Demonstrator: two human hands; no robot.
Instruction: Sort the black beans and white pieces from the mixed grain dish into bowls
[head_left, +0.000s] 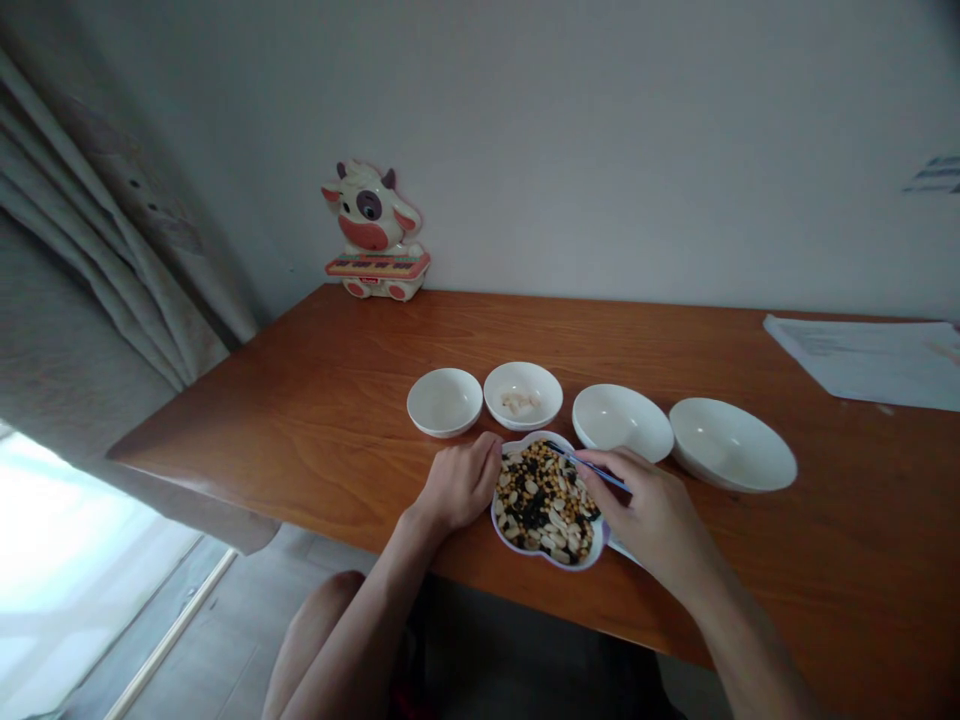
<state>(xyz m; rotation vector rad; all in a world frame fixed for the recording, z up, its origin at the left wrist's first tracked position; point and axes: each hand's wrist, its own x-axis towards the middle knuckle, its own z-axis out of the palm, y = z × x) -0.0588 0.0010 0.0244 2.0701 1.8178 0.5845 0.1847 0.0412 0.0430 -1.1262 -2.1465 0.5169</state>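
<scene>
Grip of our right hand [652,520] is closed on a thin blue stick [592,470], pinched between thumb and fingers; we cannot tell whether it is one chopstick or a pair. Its far end reaches over the upper part of a scalloped white plate [571,562] and lies above the beans [536,500], a mixed heap of black, pale and yellow ones spread across the plate. Whether the tip touches a bean is too small to tell. Grip of our left hand [461,483] cannot be read: the back of the hand faces up, the fingers curl down against the plate's left rim, and nothing shows in them.

Plate sits near the front edge of the bench [300,440], between our hands. Four white bowls stand in a loose row just behind it: leftmost bowl [445,402], second bowl [523,395] with a few pale pieces [519,403] inside, third bowl [622,422] and rightmost bowl [731,445]. A white edge [624,552] shows under our right hand. At the back of the bench, a toy cow with a keyboard [373,232] stands against the wall [600,130]; sheets of paper [870,362] lie to the right. A curtain [112,250] hangs at left.
</scene>
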